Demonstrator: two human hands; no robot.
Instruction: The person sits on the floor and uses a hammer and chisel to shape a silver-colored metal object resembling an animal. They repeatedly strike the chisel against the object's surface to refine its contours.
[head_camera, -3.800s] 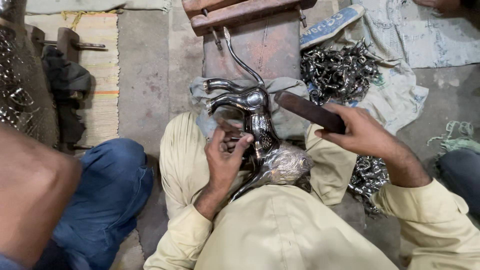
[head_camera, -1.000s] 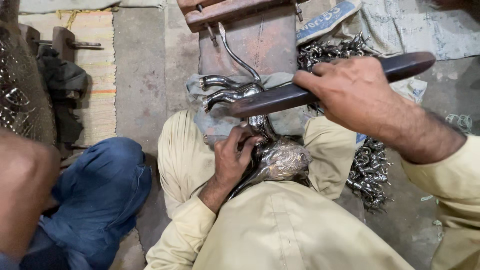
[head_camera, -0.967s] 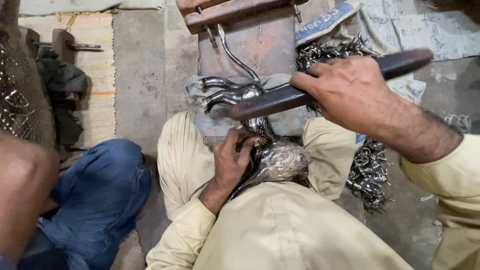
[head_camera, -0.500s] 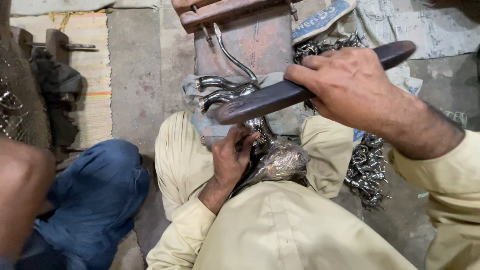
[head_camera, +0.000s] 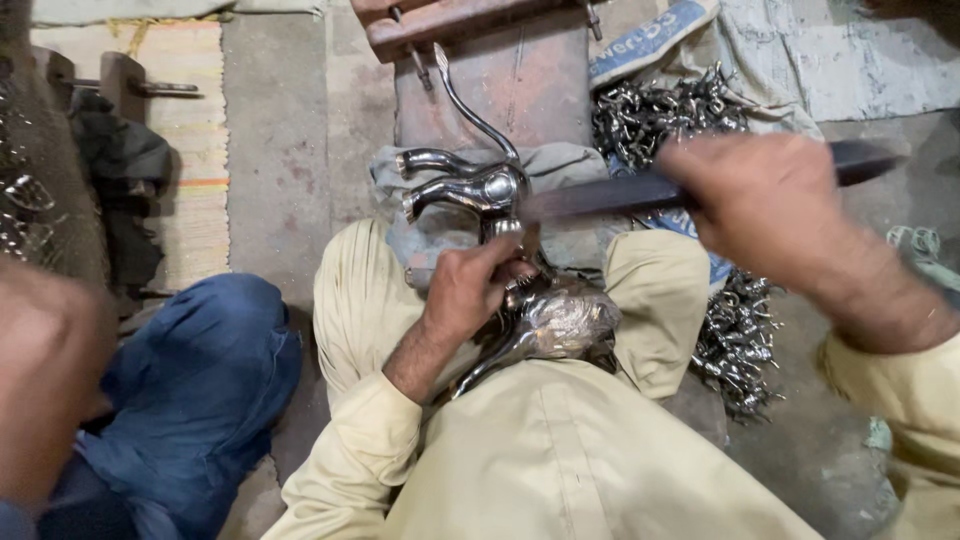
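Head view: my left hand (head_camera: 468, 300) clenches the slick, stiff, heavy-looking chrome tap (head_camera: 480, 190) at its neck; my right hand (head_camera: 770, 205) grips the flat bar (head_camera: 600, 196).

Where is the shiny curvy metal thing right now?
In the head view, the shiny metal fitting sits at the centre, on a grey cloth over the person's lap, with the left hand gripping it just below and the dark bar touching its right side.
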